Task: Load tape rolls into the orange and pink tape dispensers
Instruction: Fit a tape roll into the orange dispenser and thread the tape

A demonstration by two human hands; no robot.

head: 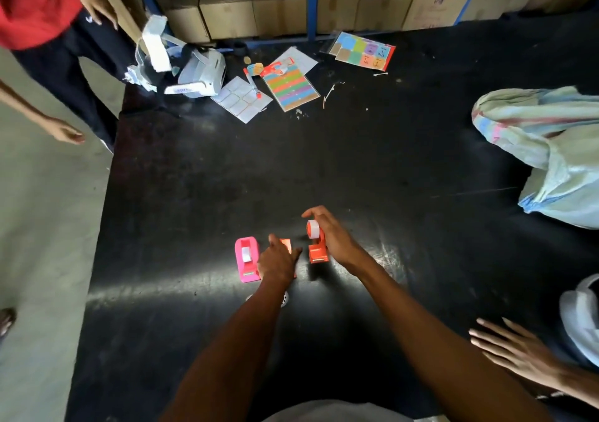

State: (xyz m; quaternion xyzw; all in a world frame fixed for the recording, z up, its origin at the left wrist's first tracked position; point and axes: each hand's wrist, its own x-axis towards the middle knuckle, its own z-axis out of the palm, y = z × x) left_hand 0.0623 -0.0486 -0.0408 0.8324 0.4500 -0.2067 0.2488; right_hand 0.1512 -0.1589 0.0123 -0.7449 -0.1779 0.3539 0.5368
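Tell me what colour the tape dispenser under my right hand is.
Orange; the dispenser at your right hand carries a white tape roll. Head view shows it.

L hand (278, 261) on orange dispenser (286, 246) | R hand (334, 236) grips 2nd orange dispenser (318, 251) w/ tape roll (313, 229) | pink dispenser (247, 259) just left

Both bare forearms are extended forward and down, converging toward the centre. The left hand (278, 260) is held palm down, fingers loosely curled, thumb raised. The right hand (334, 236) is set further forward, fingers curved and spread, index finger arched highest. The hands are kept just apart.
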